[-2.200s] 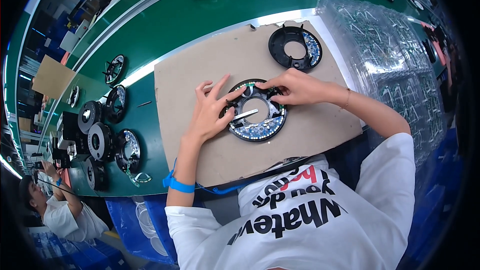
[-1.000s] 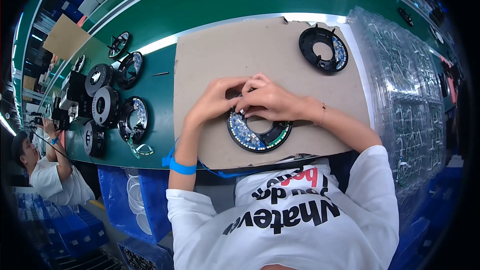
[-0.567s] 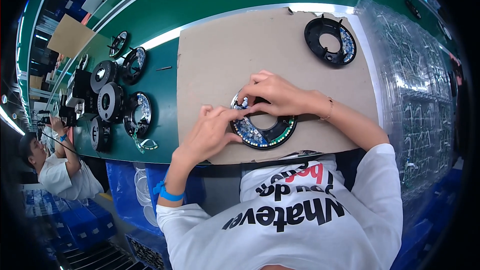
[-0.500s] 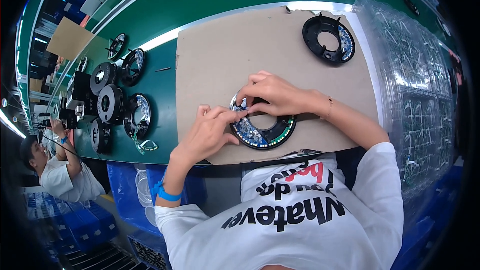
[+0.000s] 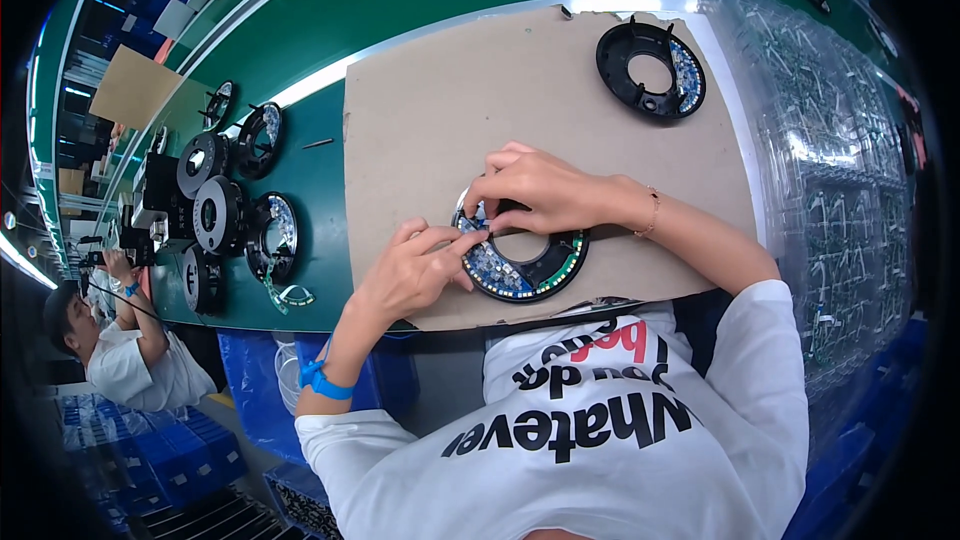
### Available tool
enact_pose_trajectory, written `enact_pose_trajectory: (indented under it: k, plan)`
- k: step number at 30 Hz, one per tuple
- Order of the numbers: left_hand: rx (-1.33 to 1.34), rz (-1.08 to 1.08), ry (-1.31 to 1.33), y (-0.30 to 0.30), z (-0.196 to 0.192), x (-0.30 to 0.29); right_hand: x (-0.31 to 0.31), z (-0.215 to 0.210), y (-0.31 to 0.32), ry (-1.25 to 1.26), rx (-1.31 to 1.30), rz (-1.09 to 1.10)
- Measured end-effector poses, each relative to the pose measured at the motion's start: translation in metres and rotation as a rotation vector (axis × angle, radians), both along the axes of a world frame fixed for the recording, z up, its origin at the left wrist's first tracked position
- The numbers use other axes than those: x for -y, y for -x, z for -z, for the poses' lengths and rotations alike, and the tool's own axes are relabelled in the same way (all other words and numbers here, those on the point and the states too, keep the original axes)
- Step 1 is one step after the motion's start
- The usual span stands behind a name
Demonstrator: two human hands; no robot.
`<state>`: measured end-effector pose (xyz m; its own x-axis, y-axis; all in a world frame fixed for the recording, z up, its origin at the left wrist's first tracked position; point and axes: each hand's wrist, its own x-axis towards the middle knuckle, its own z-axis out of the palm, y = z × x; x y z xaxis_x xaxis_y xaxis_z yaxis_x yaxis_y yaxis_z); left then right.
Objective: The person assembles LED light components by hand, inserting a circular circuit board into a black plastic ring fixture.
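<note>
A black ring-shaped housing (image 5: 545, 285) lies near the front edge of the cardboard sheet, with a blue circuit board (image 5: 497, 273) on its left side and a green strip of small light squares (image 5: 577, 262) along its right. My left hand (image 5: 415, 270) grips the housing's left rim, thumb at the edge and forefinger reaching over the board. From the right, my right hand (image 5: 535, 190) comes over the far side of the ring. Its thumb and forefinger are pinched at the board's upper end, next to my left fingertip. Whatever small part they hold is hidden by the fingers.
Another ring housing (image 5: 652, 105) lies at the cardboard's (image 5: 420, 120) far right corner. Clear plastic trays (image 5: 830, 190) of green boards are stacked at right. Several housings and round grey-faced units (image 5: 217, 213) crowd the green bench at left. Beyond them sits another person (image 5: 140, 350).
The view has shifted slightly. Both hands stay at the same spot on the ring, with only a small shift of the left fingers.
</note>
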<state>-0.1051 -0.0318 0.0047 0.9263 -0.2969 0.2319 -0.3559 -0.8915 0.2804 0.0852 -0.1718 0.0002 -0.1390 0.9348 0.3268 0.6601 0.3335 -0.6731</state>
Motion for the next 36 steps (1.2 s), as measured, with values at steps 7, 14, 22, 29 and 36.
enact_pose_trajectory:
  k: [7, 14, 22, 29, 36]
  plan:
    - [-0.055, -0.059, -0.007, -0.003, -0.018, 0.005, 0.000, -0.004, -0.001, 0.006, 0.063, -0.006]
    - [0.160, -0.502, 0.548, -0.008, -0.009, 0.029, 0.001, -0.004, -0.001, 0.003, 0.038, -0.043]
    - [0.093, -0.606, 0.617, -0.020, -0.005, 0.039, 0.001, -0.005, -0.001, -0.044, 0.068, -0.025]
    - [-0.050, -0.748, 0.782, -0.018, -0.005, 0.040, 0.001, -0.003, -0.001, -0.280, 0.177, -0.025]
    - [-0.011, -0.664, 0.524, 0.001, -0.007, 0.040, 0.002, 0.001, -0.004, -0.342, 0.227, -0.027]
